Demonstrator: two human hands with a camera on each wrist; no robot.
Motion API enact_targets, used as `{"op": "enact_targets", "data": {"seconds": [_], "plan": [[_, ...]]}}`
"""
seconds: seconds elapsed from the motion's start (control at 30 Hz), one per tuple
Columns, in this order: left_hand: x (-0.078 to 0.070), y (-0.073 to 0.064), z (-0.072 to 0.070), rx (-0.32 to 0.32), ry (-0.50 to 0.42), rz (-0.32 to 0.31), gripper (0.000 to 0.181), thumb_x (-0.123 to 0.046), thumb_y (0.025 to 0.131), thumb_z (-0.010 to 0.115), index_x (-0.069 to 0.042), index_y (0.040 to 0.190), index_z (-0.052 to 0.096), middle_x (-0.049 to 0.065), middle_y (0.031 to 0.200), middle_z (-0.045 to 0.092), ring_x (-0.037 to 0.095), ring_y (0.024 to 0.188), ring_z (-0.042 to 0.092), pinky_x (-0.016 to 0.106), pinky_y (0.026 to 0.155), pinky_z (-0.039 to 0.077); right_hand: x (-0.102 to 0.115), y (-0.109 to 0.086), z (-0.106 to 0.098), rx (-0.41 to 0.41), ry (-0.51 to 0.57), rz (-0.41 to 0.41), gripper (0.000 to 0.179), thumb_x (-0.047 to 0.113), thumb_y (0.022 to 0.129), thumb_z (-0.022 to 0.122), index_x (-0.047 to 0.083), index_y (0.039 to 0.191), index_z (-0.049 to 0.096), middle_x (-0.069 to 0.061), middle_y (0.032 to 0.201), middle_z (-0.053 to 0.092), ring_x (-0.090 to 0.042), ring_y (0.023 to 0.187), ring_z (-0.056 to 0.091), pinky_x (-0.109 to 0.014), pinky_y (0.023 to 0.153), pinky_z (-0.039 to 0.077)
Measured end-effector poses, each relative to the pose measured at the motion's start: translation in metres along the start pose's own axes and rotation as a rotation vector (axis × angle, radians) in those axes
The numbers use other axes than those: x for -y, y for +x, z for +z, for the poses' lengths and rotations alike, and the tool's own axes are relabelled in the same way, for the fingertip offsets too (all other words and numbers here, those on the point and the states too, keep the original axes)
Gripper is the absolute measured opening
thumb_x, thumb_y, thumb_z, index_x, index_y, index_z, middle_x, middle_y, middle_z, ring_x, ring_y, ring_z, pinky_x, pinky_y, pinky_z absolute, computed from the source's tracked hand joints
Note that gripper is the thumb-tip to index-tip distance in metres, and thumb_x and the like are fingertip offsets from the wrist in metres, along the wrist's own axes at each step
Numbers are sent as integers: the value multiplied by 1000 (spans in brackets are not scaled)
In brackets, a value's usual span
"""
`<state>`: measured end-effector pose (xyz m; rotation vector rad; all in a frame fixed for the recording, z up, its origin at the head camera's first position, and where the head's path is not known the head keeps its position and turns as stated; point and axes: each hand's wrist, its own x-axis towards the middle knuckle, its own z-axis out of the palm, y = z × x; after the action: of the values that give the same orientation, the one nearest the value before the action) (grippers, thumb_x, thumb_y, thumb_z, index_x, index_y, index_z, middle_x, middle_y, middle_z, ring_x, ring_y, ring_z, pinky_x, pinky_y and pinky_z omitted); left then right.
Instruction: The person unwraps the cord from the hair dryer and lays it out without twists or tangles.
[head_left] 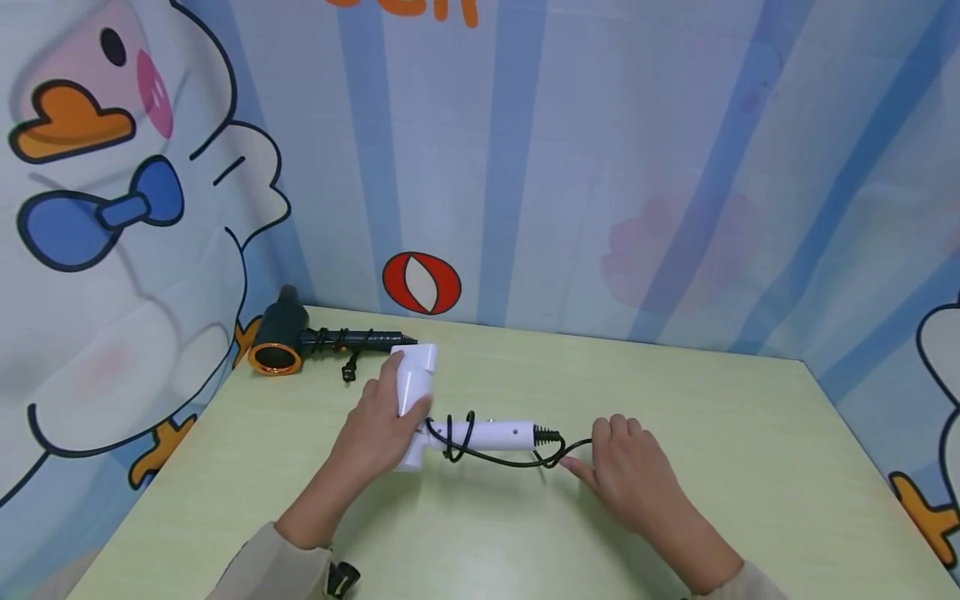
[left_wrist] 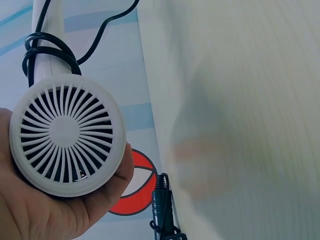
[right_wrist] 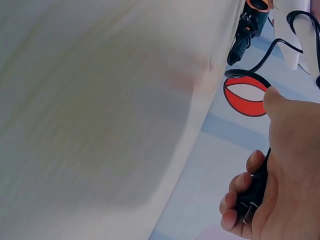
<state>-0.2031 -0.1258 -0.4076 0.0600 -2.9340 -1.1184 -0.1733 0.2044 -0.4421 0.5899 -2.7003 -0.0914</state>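
At the left, a printed duck [head_left: 105, 308] is shown on the striped blue backdrop [head_left: 570, 167], which is hung behind the tabletop [head_left: 750, 433]. In the tabletop's far left corner a dark hair dryer [head_left: 285, 323] with an orange rim is set, its handle pointed right along the far edge and wrapped in its own cord. Nearer the front edge and left of the tabletop's middle, a white hair dryer [head_left: 416, 379] is held over the surface by the left hand [head_left: 378, 433], whose fingers and thumb are curled round the barrel. In the left wrist view, the round slatted grille [left_wrist: 65, 131] at one end of that barrel is turned to the camera. The white handle [head_left: 502, 435] is pointed toward the right edge, and a black cord [head_left: 480, 457] is looped loosely round it. Farther right, well short of the right edge, the cord's black plug [right_wrist: 257, 187] is gripped in the curled fingers of the right hand [head_left: 630, 471], and the cord is touched by the thumb.
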Motion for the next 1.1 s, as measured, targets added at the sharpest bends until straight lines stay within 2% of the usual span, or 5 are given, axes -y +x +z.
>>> {"op": "enact_targets", "data": {"seconds": [0.47,0.7,0.83,0.97,1.1], "plan": [[-2,-3,0,10,-7,19,80,-42,99,59,-23,162,13,19,134,49,35,104,61,49,72,59,-9,10,2,-87,70,170,56,48,94,67,3,77,40,-9,68,35,-25,59,36,-36,53,33],[-3,-6,1,17,-7,28,81,-42,99,60,-22,162,14,19,134,49,35,105,61,49,73,58,-13,17,-1,-123,50,170,52,40,97,67,2,77,37,-9,67,33,-25,57,34,-34,52,32],[-3,-7,1,15,-5,37,80,-41,99,59,-21,162,14,18,133,50,34,103,61,48,72,58,-15,21,-3,-173,45,154,51,37,96,69,3,76,36,-8,67,31,-24,56,31,-33,51,28],[-3,-7,1,19,-3,42,80,-41,99,59,-20,162,14,19,132,50,33,100,62,45,70,57,-18,26,-5,-213,62,150,51,34,95,70,3,75,35,-8,66,29,-22,55,29,-32,51,26],[-1,-8,2,25,1,40,80,-42,99,59,-20,162,14,19,131,51,32,99,61,44,70,57,-19,30,-9,-214,94,164,50,34,96,69,4,76,35,-8,67,29,-22,55,28,-32,52,26]]}}
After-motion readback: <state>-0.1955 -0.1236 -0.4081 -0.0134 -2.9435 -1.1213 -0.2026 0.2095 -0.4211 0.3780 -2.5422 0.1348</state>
